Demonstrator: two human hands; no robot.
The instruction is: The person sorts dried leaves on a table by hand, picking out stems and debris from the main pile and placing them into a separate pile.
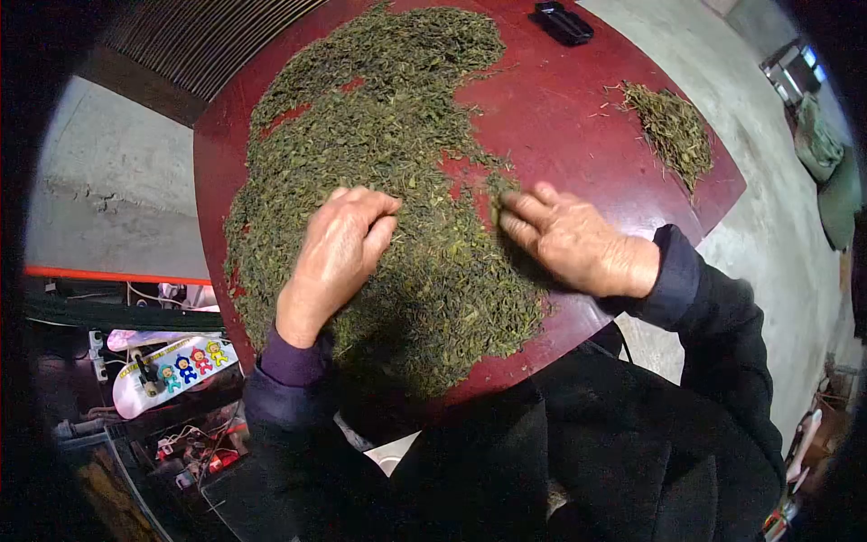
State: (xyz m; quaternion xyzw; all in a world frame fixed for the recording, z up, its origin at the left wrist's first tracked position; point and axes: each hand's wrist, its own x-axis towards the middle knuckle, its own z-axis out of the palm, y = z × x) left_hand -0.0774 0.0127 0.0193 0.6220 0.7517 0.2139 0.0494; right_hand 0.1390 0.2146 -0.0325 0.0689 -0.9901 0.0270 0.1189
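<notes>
A broad layer of dried green leaves that look like tea [388, 135] covers much of the dark red table [551, 108]. Over the middle of this layer is my left hand [339, 235], its fingers curled in and the thumb close against them. Whatever lies between those fingers is hidden. My right hand [573, 235] is at the right edge of the leaves, fingers bent together and slightly blurred at the tips. Its fingertips touch the leaves, but what they pinch is too small to make out.
A smaller heap of yellowish stems and leaves [668, 135] lies near the table's right corner. At the far edge sits a black plastic tray [562, 23]. To the left, below table height, are a skateboard deck with cartoon figures [176, 375] and assorted clutter.
</notes>
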